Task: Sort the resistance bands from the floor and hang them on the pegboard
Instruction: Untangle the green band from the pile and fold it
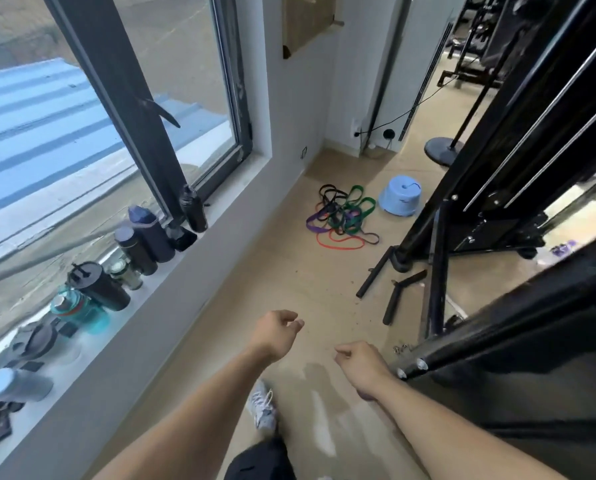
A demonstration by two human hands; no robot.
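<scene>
Near: left hand (278,330) and right hand (360,362), both loosely curled, holding nothing. Farther off on the floor (289,278): tangled resistance bands (341,216) beside a blue bucket (399,195). Probably soft, stretchy, light; best pinched one loop at a time.

1. A large dark-framed window (123,109) fills the left side, letting in daylight.
2. Its white sill (172,258) carries a row of bottles (92,289) and flasks.
3. The floor (255,289) is pale tan.
4. White walls (289,109) meet at a corner ahead.
5. A black gym machine frame (518,174) stands on the right.
6. An upturned light-blue bucket (399,195) sits on the floor near it.
</scene>
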